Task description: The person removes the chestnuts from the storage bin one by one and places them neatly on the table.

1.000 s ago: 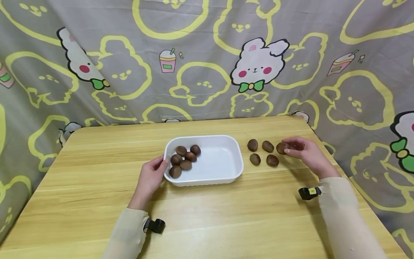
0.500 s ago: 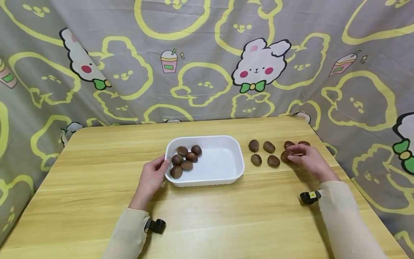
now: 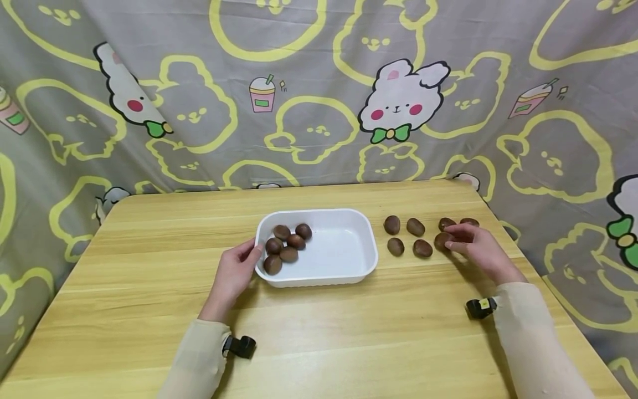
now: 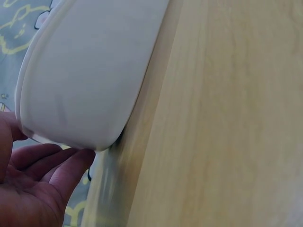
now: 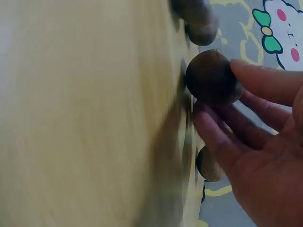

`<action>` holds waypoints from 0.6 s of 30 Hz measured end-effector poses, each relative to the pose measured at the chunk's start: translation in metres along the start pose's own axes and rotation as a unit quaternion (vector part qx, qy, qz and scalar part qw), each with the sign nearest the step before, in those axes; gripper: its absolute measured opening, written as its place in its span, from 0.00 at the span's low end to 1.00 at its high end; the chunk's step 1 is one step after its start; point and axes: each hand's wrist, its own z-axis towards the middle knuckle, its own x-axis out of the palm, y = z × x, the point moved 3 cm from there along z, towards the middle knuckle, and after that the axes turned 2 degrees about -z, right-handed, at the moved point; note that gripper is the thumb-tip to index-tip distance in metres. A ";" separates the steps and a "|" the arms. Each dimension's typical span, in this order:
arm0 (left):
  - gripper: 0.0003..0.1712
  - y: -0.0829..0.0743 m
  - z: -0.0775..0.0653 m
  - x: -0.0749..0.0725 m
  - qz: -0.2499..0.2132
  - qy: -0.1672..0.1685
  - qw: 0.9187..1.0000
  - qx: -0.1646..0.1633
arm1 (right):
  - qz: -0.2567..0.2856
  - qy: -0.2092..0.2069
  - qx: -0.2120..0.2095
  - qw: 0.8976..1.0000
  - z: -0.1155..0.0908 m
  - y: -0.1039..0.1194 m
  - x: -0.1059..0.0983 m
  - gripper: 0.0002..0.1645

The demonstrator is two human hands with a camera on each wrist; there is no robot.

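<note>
At the table's middle stands a white plastic tray (image 3: 339,271) with several brown chestnuts (image 3: 288,254) grouped in its left half. My left hand (image 3: 236,271) grips the tray's left end, thumb at the rim and fingers against the outer wall; the left wrist view shows the fingertips touching the white wall (image 4: 80,80). To the right of the tray, my right hand (image 3: 485,252) pinches a chestnut (image 5: 213,78) between thumb and fingers, low over the table. Chestnuts (image 3: 422,249) lie in two loose rows left of that hand. Two more, including one chestnut (image 3: 447,224), sit just beyond it.
The wooden table (image 3: 349,338) carries everything, its back edge against a patterned grey curtain (image 3: 314,66). Its right edge runs close by my right forearm. A small black camera (image 3: 240,347) sits on the left wrist, another black camera (image 3: 480,308) on the right.
My right hand has shifted slightly toward me, from the back row to the front row, and pinches a chestnut there. Two chestnuts behind it have come into view. Left hand and tray stay put.
</note>
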 end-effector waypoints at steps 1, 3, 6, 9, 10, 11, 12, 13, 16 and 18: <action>0.24 0.000 0.000 0.000 -0.001 0.000 1.000 0.000 | 0.000 -0.002 -0.005 1.000 0.000 0.001 0.000 0.28; 0.24 0.000 0.000 -0.001 -0.005 0.000 1.000 0.000 | 0.000 -0.009 -0.013 1.000 -0.001 0.003 -0.001 0.27; 0.24 0.000 0.000 -0.001 -0.010 0.003 1.000 -0.002 | 0.010 -0.029 -0.018 0.999 -0.002 0.010 -0.003 0.26; 0.24 0.000 0.000 0.000 -0.014 0.004 1.000 -0.004 | 0.010 -0.065 -0.026 0.998 -0.004 0.023 -0.003 0.24; 0.25 0.000 0.000 0.000 -0.015 0.004 1.000 -0.004 | 0.009 -0.078 -0.032 0.996 -0.004 0.028 -0.003 0.23; 0.25 0.000 0.000 0.000 -0.015 0.004 1.000 -0.004 | 0.004 -0.092 -0.038 0.995 -0.005 0.033 -0.002 0.22; 0.25 0.000 0.000 0.001 -0.016 0.004 1.000 -0.004 | 0.000 -0.105 -0.045 0.993 -0.005 0.039 -0.001 0.21; 0.25 0.000 0.000 0.001 -0.016 0.004 1.000 -0.004 | -0.003 -0.117 -0.052 0.992 -0.005 0.045 0.001 0.19; 0.25 0.000 0.000 0.000 -0.015 0.004 1.000 -0.003 | -0.009 -0.134 -0.080 0.988 -0.004 0.062 0.009 0.16; 0.24 0.000 -0.001 0.000 -0.015 0.003 1.000 -0.001 | -0.010 -0.131 -0.096 0.987 -0.003 0.074 0.016 0.15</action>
